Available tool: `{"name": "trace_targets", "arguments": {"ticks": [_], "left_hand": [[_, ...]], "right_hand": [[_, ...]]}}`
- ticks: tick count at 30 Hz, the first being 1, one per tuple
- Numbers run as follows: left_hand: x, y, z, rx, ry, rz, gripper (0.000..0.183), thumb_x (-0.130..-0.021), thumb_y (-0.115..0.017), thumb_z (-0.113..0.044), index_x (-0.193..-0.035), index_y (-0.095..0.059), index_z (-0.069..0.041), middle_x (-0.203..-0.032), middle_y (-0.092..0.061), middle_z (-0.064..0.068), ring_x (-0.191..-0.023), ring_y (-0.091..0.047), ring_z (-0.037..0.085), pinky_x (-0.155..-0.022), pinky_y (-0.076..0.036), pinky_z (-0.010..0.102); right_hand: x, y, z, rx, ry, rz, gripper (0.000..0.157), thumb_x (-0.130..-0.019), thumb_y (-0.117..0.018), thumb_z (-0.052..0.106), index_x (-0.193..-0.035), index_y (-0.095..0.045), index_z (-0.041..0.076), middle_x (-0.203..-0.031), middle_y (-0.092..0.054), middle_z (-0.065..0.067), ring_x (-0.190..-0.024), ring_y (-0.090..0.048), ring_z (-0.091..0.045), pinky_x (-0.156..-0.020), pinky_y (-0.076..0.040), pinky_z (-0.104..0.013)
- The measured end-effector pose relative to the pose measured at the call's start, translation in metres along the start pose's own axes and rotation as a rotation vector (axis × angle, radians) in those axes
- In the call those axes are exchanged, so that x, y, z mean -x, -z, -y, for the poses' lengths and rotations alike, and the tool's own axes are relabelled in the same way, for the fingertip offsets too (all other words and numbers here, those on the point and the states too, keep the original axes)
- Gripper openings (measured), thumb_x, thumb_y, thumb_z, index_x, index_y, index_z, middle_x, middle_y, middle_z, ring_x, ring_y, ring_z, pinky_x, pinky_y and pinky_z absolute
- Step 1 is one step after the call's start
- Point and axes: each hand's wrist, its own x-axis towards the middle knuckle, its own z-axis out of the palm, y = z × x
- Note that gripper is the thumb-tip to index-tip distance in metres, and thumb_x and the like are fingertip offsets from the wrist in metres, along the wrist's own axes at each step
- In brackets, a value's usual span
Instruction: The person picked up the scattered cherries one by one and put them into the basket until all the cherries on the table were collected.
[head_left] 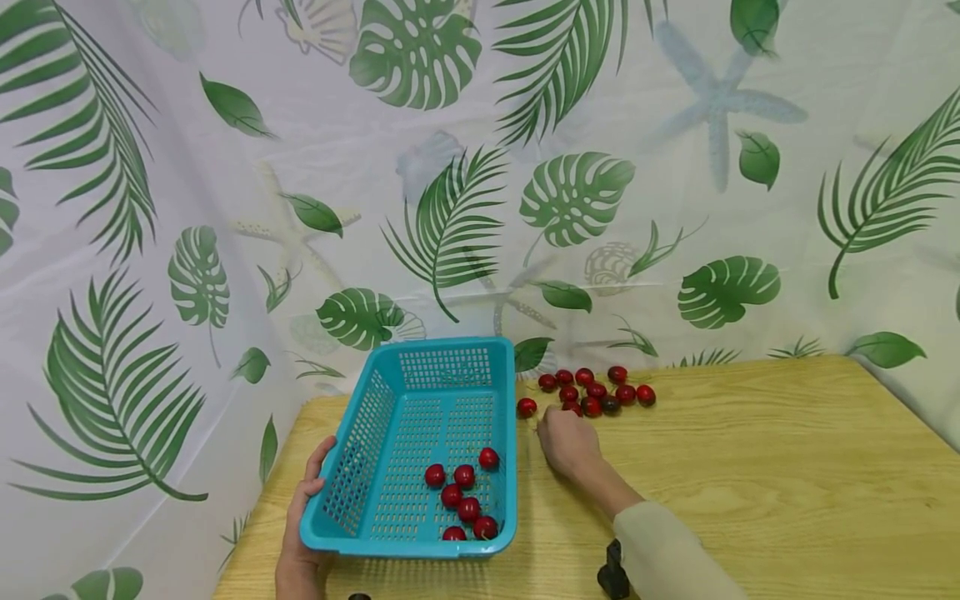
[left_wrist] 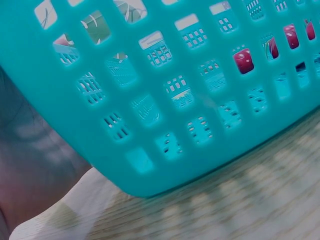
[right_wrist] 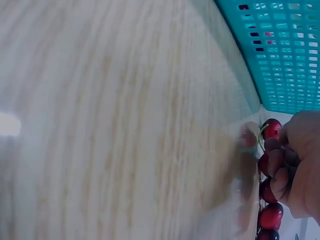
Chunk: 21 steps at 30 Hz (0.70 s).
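A blue plastic basket (head_left: 420,433) with perforated walls stands on the table, with several red cherries (head_left: 468,509) in its near right part. My left hand (head_left: 298,517) holds the basket at its left rim near the front corner; part of the hand is hidden behind the wall. To the right of the basket, my right hand (head_left: 570,442) is down among a cluster of loose cherries (head_left: 596,389). Its fingers (right_wrist: 281,175) are curled, the tips at the green stem of a cherry (right_wrist: 271,129), and partly cover the cherries behind them.
The wood-grain table (head_left: 787,467) extends to the right of the hands. A leaf-patterned cloth (head_left: 480,167) hangs behind and on the left, close to the basket's far end. A small black object (head_left: 613,573) sits by the right sleeve (head_left: 671,550).
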Motion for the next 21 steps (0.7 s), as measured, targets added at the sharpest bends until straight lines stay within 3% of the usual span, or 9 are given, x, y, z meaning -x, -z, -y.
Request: {"name": "trace_targets", "arguments": {"ticks": [7, 14, 21], "left_hand": [[0.000, 0.000, 0.000, -0.009, -0.003, -0.005, 0.060, -0.101, -0.011, -0.017, -0.154, -0.023, -0.042, -0.148, -0.035, -0.014, -0.129, -0.042, 0.014, -0.100, -0.041, 0.033], [0.000, -0.001, 0.000, -0.005, 0.015, -0.030, 0.060, -0.101, -0.010, -0.017, -0.156, -0.019, -0.039, -0.149, -0.029, -0.010, -0.131, -0.041, 0.012, -0.101, -0.040, 0.032], [0.001, -0.004, -0.002, 0.024, 0.042, -0.047, 0.059, -0.102, -0.011, -0.018, -0.158, -0.016, -0.037, -0.151, -0.026, -0.008, -0.132, -0.040, 0.013, -0.101, -0.040, 0.033]], "right_hand": [[0.004, 0.013, -0.001, -0.114, 0.008, -0.083, 0.018, -0.100, -0.053, 0.017, -0.090, -0.060, 0.004, -0.071, -0.059, -0.004, -0.060, -0.056, -0.017, -0.055, -0.048, -0.035], [0.009, 0.026, 0.004, -0.174, 0.074, -0.228, 0.019, -0.102, -0.052, 0.019, -0.096, -0.059, 0.003, -0.062, -0.052, -0.002, -0.050, -0.047, -0.015, -0.047, -0.038, -0.030], [0.014, 0.035, 0.023, -0.244, 0.147, -0.338, 0.014, -0.101, -0.055, 0.018, -0.098, -0.059, 0.004, -0.064, -0.055, -0.001, -0.049, -0.046, -0.014, -0.046, -0.037, -0.031]]}}
